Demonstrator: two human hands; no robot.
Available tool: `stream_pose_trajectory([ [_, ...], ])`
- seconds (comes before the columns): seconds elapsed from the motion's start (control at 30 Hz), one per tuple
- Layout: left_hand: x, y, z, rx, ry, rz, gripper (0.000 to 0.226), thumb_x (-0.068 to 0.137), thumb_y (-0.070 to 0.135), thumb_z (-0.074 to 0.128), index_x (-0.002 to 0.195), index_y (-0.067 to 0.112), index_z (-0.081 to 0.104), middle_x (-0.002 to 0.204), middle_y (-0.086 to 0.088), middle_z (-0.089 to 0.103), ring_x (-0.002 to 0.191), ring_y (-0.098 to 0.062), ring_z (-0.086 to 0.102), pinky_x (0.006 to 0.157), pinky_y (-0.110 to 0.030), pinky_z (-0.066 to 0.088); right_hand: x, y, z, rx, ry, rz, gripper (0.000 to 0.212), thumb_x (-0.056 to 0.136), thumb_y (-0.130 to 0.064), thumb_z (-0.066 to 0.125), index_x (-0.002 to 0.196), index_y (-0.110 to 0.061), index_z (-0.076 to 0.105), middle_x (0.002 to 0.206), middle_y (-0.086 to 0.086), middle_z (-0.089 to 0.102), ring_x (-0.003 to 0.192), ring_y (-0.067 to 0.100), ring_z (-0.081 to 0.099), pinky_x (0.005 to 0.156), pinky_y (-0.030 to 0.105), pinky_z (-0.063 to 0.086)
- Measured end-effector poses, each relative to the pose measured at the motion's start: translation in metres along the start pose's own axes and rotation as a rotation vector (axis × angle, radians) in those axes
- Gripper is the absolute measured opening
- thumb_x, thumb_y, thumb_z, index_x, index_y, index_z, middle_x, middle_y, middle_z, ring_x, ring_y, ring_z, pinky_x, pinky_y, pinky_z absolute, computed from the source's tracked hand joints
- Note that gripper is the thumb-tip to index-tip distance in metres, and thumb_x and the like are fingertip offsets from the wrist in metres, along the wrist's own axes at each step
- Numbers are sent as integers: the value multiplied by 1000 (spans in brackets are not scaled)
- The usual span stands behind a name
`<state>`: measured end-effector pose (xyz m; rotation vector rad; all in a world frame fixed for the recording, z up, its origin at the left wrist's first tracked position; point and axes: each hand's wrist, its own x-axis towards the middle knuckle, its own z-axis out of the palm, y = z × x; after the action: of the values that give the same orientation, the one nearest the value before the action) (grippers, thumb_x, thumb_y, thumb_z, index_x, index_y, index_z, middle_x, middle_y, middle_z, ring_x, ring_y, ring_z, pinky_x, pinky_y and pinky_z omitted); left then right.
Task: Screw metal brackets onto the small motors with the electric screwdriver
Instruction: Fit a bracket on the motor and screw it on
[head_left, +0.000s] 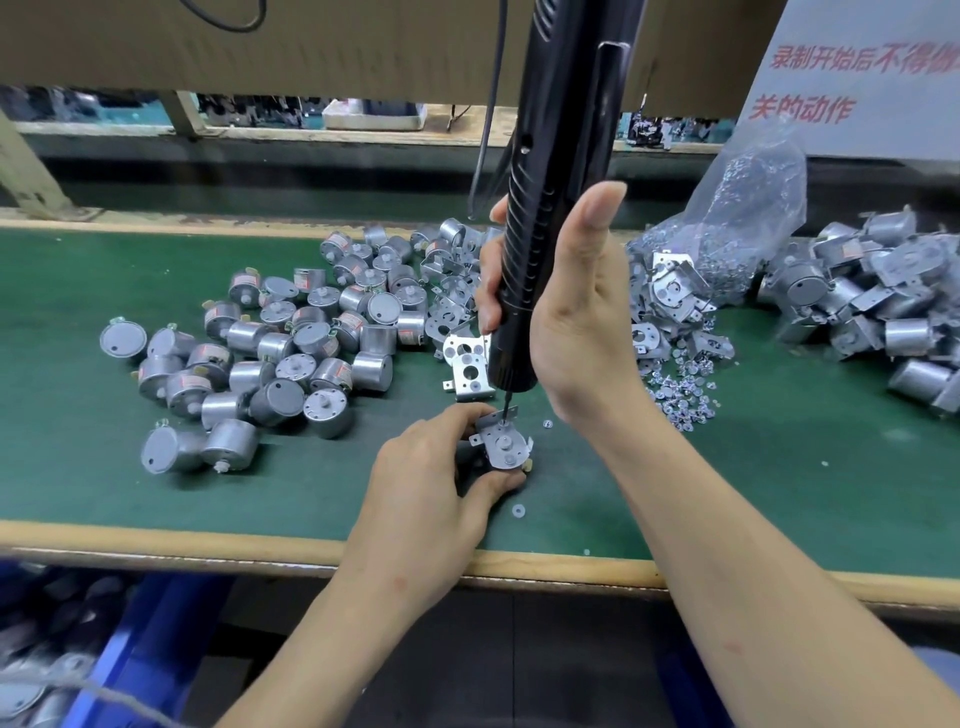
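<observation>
left hand (436, 478) pinches motor (468, 458) under bracket (506, 446) | right hand (571, 322) grips electric screwdriver (540, 208), bit at bracket's 12 o'clock | risk: leaning bit may slip, twisting bracket

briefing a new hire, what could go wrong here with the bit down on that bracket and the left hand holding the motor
1. The electric screwdriver has its bit on the bracket near the far edge, close to the fingertips of the left hand; if it slips, it could jab them.
2. Only that hand steadies the motor, so driving torque may twist it and misalign the bracket.
</observation>
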<state>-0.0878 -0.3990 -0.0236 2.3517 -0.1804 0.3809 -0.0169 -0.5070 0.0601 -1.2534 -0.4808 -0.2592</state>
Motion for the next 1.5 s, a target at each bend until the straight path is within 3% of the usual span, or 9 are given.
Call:
stream_pose_trajectory([
  [0.3, 0, 2, 0, -54, 9, -1, 39, 75, 25, 86, 110, 25, 67, 80, 32, 54, 70, 18, 49, 68, 0, 33, 0, 1, 1, 4, -1, 10, 91, 75, -74, 33, 92, 16, 43, 61, 3, 53, 45, 18, 48, 47, 28, 43],
  [0.53, 0, 2, -1, -56, 14, 7, 39, 75, 24, 86, 109, 24, 67, 78, 35, 52, 70, 19, 49, 67, 1, 32, 0, 3, 2, -11, 7, 18, 76, 76, -73, 32, 89, 0, 53, 60, -1, 53, 44, 17, 48, 46, 28, 43],
  [0.7, 0, 2, 0, -49, 5, 0, 41, 75, 27, 85, 112, 25, 67, 83, 30, 57, 71, 19, 50, 69, 1, 33, -1, 5, 6, -42, -55, 1, 98, 75, -78, 35, 96, 17, 45, 58, -3, 51, 44, 18, 46, 45, 28, 40],
  [0.8, 1, 2, 1, -41, 9, -7, 42, 76, 29, 85, 113, 26, 67, 92, 24, 62, 74, 15, 53, 71, 1, 33, -1, 7, 7, -39, -88, -1, 98, 76, -79, 35, 95, 17, 45, 57, -4, 51, 43, 18, 45, 45, 25, 38],
  [0.97, 0, 2, 1, -1, 26, -22, 42, 75, 30, 84, 113, 26, 67, 92, 24, 59, 96, -2, 56, 77, 3, 32, -2, 7, 10, -31, -65, -8, 99, 76, -80, 36, 93, 17, 44, 55, -5, 49, 42, 17, 44, 46, 24, 37],
  [1.1, 0, 2, 3, 5, 33, -15, 39, 76, 32, 83, 111, 29, 66, 87, 29, 53, 94, -1, 56, 76, -5, 35, -4, 5, 9, -17, -17, -29, 101, 77, -81, 36, 94, 19, 45, 56, 3, 48, 43, 17, 45, 45, 26, 39],
  [1.23, -1, 1, 5, 15, 47, -8, 42, 77, 34, 82, 115, 28, 64, 102, 16, 68, 96, -5, 59, 80, -17, 40, -6, 3, 11, -18, 15, -49, 99, 79, -81, 36, 91, 17, 46, 57, 7, 47, 43, 16, 46, 46, 25, 40],
  [1.37, -2, 1, 6, 18, 48, -10, 43, 78, 35, 81, 116, 28, 64, 107, 14, 69, 99, -8, 60, 82, -23, 44, -9, 6, 9, -44, 78, -63, 96, 80, -81, 38, 93, 13, 47, 61, 6, 49, 47, 14, 47, 48, 25, 42],
  [1.5, -2, 2, 5, 18, 34, -1, 41, 80, 38, 78, 117, 30, 62, 109, 16, 69, 104, -7, 60, 85, -23, 45, -12, 6, 0, -148, 85, -40, 79, 88, -73, 46, 98, 5, 54, 70, 4, 61, 56, 17, 59, 58, 33, 52],
])
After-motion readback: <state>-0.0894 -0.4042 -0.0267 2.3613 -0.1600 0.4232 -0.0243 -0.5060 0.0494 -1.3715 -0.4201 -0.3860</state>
